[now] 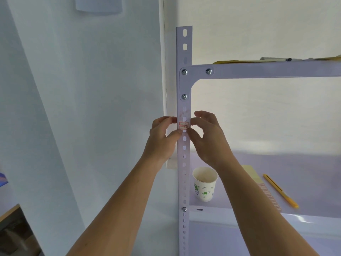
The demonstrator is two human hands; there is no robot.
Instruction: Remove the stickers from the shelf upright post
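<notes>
mid-frame, 2 red-edged stickers [184,126] sit on the upright post [181,85]. left hand [162,134] pinches the post beside them; right hand [207,134] curls at their right edge, grip unclear. peeling seems barely begun; next, lift a corner.

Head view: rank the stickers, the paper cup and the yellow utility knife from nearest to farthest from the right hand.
1. stickers: on the upright post, at the right hand fingertips.
2. paper cup: on the shelf, below the hand.
3. yellow utility knife: farther right on the same shelf.
</notes>
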